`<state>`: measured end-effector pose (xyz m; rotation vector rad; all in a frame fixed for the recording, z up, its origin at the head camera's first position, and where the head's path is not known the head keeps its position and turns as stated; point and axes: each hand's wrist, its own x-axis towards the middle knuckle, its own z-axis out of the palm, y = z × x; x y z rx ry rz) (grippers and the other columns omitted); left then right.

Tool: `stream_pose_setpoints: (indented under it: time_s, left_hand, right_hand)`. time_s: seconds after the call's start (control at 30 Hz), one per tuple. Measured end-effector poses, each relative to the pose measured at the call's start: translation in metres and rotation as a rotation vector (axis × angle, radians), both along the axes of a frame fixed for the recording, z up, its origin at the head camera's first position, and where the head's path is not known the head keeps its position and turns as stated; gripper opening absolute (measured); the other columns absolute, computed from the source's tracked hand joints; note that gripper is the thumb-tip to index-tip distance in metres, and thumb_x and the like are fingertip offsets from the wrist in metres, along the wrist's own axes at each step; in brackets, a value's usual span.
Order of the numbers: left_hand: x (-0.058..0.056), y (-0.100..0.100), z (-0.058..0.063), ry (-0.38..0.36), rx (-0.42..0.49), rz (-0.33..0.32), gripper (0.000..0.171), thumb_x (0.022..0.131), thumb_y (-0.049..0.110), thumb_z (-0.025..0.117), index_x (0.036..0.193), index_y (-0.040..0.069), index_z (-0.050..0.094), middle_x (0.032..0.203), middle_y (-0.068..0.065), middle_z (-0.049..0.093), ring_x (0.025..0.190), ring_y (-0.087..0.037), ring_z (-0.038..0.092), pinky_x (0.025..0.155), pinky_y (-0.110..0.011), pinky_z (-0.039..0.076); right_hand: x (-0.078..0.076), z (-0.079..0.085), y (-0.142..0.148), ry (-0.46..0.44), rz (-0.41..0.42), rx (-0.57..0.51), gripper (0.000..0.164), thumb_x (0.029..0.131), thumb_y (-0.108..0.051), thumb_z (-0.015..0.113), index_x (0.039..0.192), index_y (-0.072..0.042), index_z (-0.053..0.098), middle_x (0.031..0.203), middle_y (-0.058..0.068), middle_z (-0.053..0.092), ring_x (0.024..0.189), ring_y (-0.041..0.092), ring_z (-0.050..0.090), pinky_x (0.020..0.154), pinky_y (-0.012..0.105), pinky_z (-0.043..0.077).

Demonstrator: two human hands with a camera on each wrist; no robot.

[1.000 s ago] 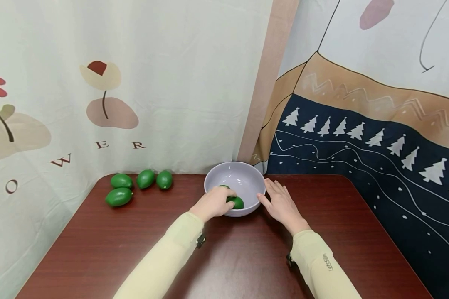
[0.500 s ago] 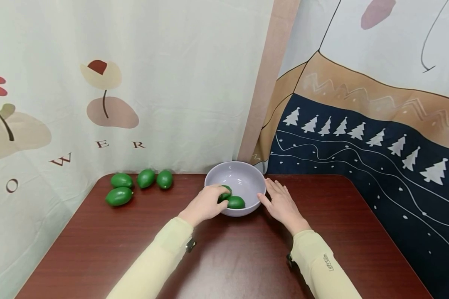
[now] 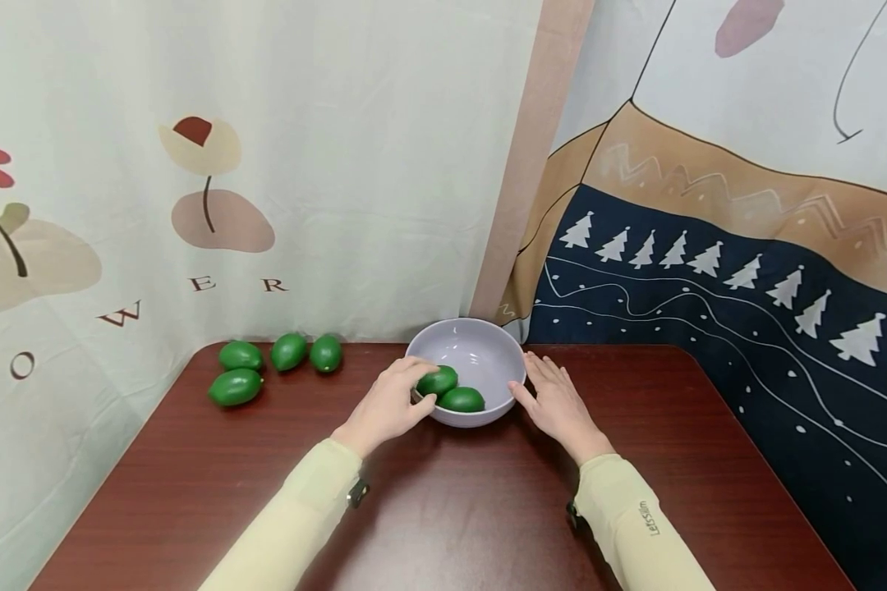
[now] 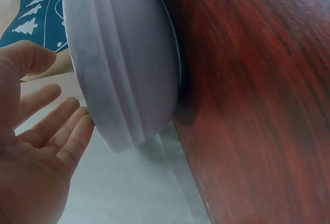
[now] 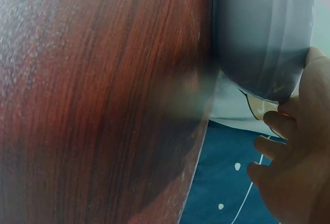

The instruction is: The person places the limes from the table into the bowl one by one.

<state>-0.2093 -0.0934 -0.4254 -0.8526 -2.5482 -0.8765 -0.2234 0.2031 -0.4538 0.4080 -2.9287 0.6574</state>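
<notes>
In the head view a pale lilac bowl (image 3: 480, 353) stands near the table's back edge. Two green limes lie inside it: the rear-left lime (image 3: 438, 380) and the front lime (image 3: 461, 400). My left hand (image 3: 388, 402) hovers over the bowl's left rim, its fingers spread and loosely bent, holding nothing. In the left wrist view, those fingertips (image 4: 85, 121) are close against the bowl's outer wall (image 4: 124, 59). My right hand (image 3: 558, 402) rests on the bowl's right rim, thumb and fingers fairly straight. The right wrist view shows its fingers beside the wall.
Several more limes lie at the table's back left, among them a front lime (image 3: 236, 387) and a right-hand one (image 3: 326, 354). The dark red-brown table (image 3: 458, 509) ends at the printed curtains (image 3: 384, 205) behind.
My left hand has drawn back leftward out of the bowl and let go of a lime, leaving both limes in full sight. The right hand keeps its place on the rim.
</notes>
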Motion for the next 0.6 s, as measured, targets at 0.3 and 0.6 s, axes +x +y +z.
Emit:
stream_pose_setpoints:
  time_s: [0.3, 0.6]
  left_hand:
    - [0.005, -0.013, -0.003, -0.037, 0.014, 0.051, 0.044, 0.085, 0.010, 0.074, 0.128, 0.005, 0.069, 0.124, -0.006, 0.066, 0.115, -0.025, 0.059, 0.098, -0.043, 0.051]
    - [0.007, -0.025, -0.006, -0.035, -0.008, 0.085, 0.048, 0.086, 0.012, 0.075, 0.133, 0.006, 0.067, 0.129, -0.008, 0.064, 0.123, -0.028, 0.058, 0.104, -0.048, 0.049]
  right_hand:
    - [0.001, 0.002, 0.000, 0.003, 0.006, 0.001, 0.070, 0.105, -0.042, 0.055, 0.158, 0.001, 0.037, 0.162, 0.021, 0.038, 0.153, 0.043, 0.027, 0.123, 0.061, 0.019]
    - [0.002, 0.004, 0.000, -0.012, 0.004, -0.004, 0.071, 0.105, -0.043, 0.054, 0.159, 0.000, 0.036, 0.163, 0.020, 0.037, 0.154, 0.042, 0.025, 0.124, 0.060, 0.018]
